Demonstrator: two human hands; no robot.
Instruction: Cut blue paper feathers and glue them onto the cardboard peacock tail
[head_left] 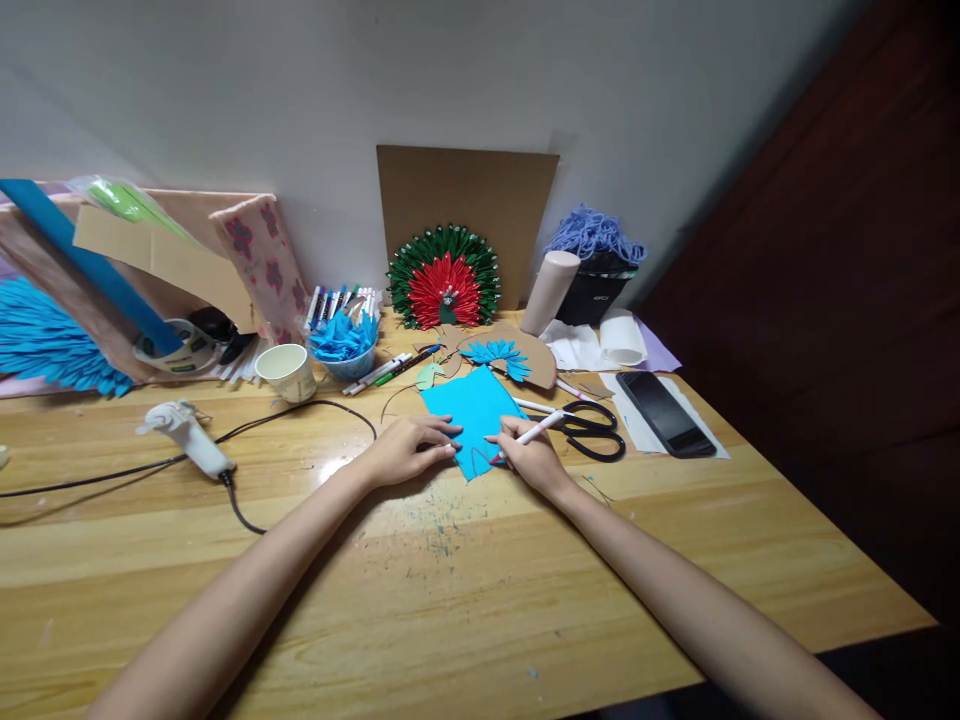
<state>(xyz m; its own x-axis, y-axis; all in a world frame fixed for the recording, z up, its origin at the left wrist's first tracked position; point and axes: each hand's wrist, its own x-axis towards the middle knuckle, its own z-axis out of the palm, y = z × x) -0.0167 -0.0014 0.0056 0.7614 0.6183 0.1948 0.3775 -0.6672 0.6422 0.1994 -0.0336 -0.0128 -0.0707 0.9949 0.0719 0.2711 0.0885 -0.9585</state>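
Note:
A bright blue sheet (474,412) lies on the wooden table in front of me. Fingers stretched out, my left hand (412,447) rests flat on its left edge. My right hand (531,457) is closed around a white marker (541,427), whose reddish tip touches the sheet near its lower corner. A thin curved line shows on the blue there. Just right of the sheet lie black-handled scissors (596,425), their blades partly hidden. Behind it is a cardboard fan shape (536,360) with blue petals (496,355) on it.
A glue gun (187,440) with a black cord lies left, near a paper cup (286,373). A bowl of blue pieces (343,340) and loose markers (390,372) stand behind. At the back is a red-green peacock fan (444,280); a phone (666,415) lies right.

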